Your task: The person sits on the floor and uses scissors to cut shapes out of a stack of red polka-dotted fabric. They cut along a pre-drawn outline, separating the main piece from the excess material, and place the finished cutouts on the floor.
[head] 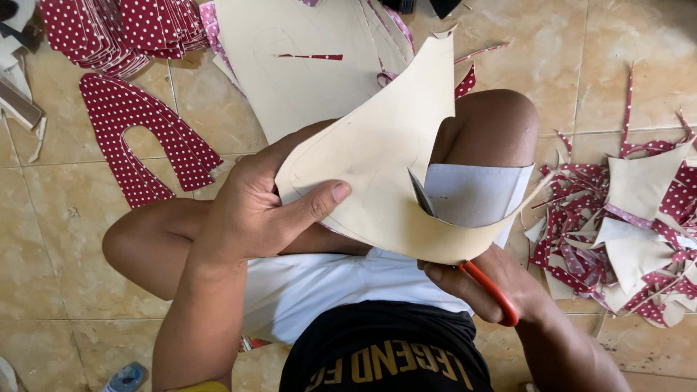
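A: What does the left hand [250,210] have hold of?

B: Its fingers [316,203] are clamped on a curved sheet of cream material [377,152], thumb pressed on the face that shows, the other fingers hidden behind it. The sheet bows up and away from the fingers, over the person's bent knee.

A: And the right hand [494,283]?

B: It sits lower, under the sheet's bottom edge. Its fingers are wrapped round the orange handle of a pair of scissors [490,289]. The blades are hidden behind the sheet, so whether they are cutting cannot be told.

A: Anything tucked in the sheet?

B: A pale grey-white piece [472,192] shows inside the curl, just above the right hand's fingers.

A: What lies around on the tiled floor [639,51]?

B: Beyond the left hand's fingers, a red dotted cut-out [141,138] shaped like a horseshoe, and further off a stack of the same red dotted pieces [123,29]. To the outer side of the right hand's fingers, a heap of red and cream scraps [624,225]. Past the held sheet lie larger cream sheets [305,72].
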